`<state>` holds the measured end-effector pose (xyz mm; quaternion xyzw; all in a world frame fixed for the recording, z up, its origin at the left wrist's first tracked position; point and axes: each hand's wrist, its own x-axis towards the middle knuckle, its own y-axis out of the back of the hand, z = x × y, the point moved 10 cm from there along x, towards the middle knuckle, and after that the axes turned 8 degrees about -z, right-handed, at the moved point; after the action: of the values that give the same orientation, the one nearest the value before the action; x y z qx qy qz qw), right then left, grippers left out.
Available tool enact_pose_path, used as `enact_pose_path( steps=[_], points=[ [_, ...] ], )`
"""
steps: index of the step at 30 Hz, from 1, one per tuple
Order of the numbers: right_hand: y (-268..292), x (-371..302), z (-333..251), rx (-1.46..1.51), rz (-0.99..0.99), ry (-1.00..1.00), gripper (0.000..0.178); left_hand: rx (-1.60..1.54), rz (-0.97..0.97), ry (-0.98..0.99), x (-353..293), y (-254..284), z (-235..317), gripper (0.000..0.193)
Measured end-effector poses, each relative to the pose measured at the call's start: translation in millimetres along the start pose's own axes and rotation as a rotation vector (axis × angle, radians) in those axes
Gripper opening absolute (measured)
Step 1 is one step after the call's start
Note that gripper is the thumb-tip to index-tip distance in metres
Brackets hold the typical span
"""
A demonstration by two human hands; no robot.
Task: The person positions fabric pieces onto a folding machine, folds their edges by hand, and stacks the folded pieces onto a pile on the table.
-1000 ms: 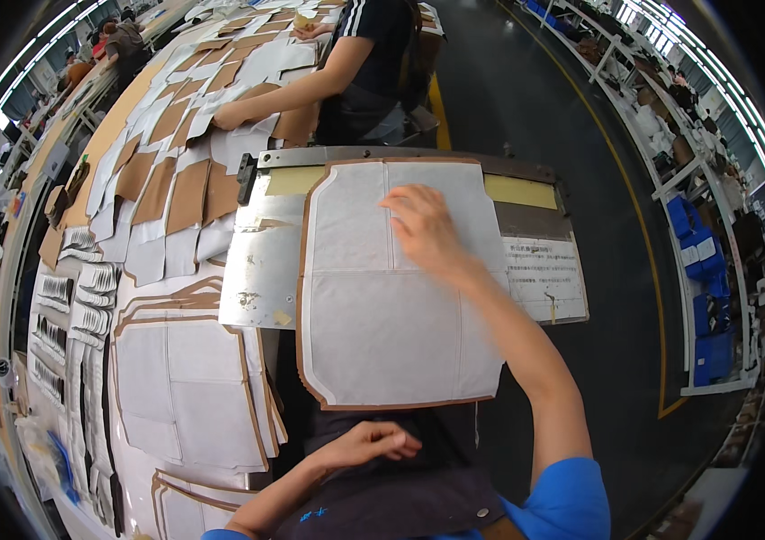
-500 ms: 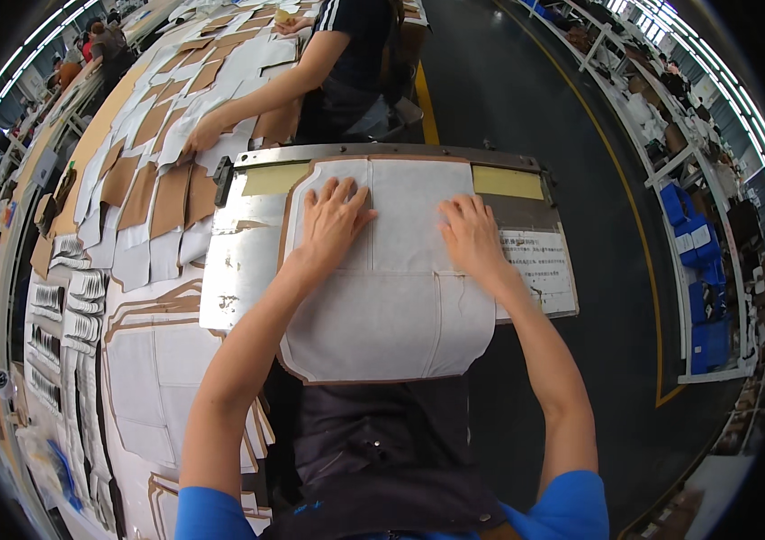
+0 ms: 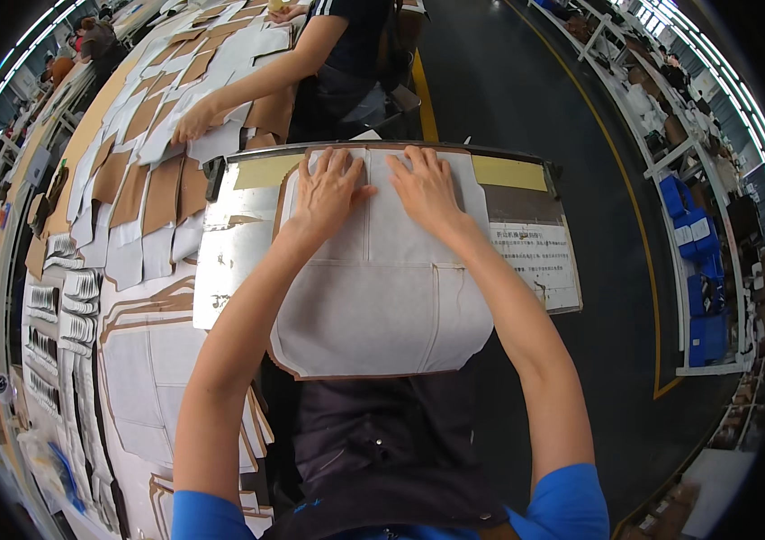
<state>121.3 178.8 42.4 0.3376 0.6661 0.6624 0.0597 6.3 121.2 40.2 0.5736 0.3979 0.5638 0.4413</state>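
Tube lights (image 3: 732,90) are glowing along both sides of a busy workroom, where a yellow line (image 3: 656,342) is running down the dark floor (image 3: 616,297), a white shelving rack (image 3: 715,369) is holding blue bins (image 3: 706,338) at right, and a long tan tabletop (image 3: 88,135) is stretching away at left.

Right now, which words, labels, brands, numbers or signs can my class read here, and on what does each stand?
Printed sheet on the metal plate: lines of dark print, not copied out here.
Dark apron: small blue marks, too small to read.
Blue bin on the right: pale label, too small to read.
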Motion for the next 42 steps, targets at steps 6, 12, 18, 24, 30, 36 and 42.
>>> enact_pose_path(
  steps=[6,12,18,24,30,36,42],
  points=[
    [-11.1,8.2,2.1,-0.039,-0.027,-0.089,0.037,-0.065,0.011,0.032,7.3,-4.1,-1.8,0.055],
    [-15.1,18.3,-1.7,-0.056,-0.059,-0.148,0.041,-0.047,-0.043,0.069,13.8,-4.6,-3.9,0.057],
    [-13.5,14.2,-5.5,-0.111,0.009,-0.105,0.040,-0.087,0.043,0.102,9.0,-1.5,-2.8,0.056],
    [-11.4,16.0,-6.0,-0.066,-0.018,-0.127,0.039,-0.058,0.067,0.095,9.6,0.8,0.4,0.052],
    [-19.2,22.2,-5.8,0.001,-0.150,-0.185,0.041,-0.120,0.062,0.043,13.0,0.4,-7.9,0.052],
    [-14.9,13.7,-6.0,-0.058,-0.035,-0.144,0.045,-0.038,0.025,0.106,12.4,-2.8,-0.7,0.052],
    [1.6,-7.0,20.6,0.137,-0.073,-0.038,0.048,-0.065,0.095,0.131,5.7,-6.1,-1.0,0.047]
  ],
)
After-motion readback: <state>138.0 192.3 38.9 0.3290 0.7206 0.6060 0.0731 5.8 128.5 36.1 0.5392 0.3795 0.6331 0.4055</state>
